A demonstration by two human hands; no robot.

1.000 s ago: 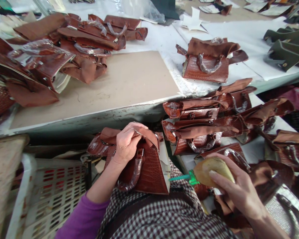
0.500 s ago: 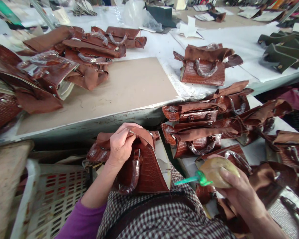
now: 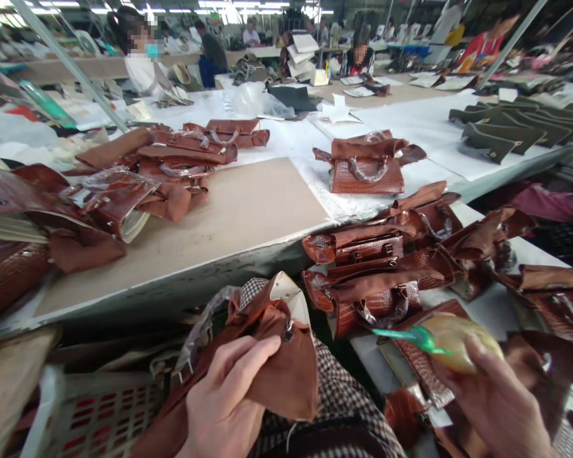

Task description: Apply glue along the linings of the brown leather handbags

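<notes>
My left hand [image 3: 229,388] grips a brown handbag [image 3: 289,375] on my lap, its fingers pressed on the soft brown fabric with a zipper pull near the fingertips. The bag lies tilted, its pale inside edge upward and a plastic-wrapped handle at its left. In my right hand [image 3: 496,388] is a yellowish squeeze bottle [image 3: 458,340] with a green nozzle [image 3: 405,336] pointing left, apart from the bag. My left thumb is hidden.
More brown handbags [image 3: 377,299] crowd the surface at right, and others [image 3: 172,165] lie on the white table [image 3: 286,140]. One bag [image 3: 367,172] stands there alone. Dark green pieces [image 3: 516,124] sit at far right. A white plastic basket [image 3: 100,407] is at lower left. Several people are farther back.
The handbag has been turned and tilted, its fabric side now showing, and my left hand has shifted lower onto it. My right hand with the bottle moved slightly right. The view tipped upward.
</notes>
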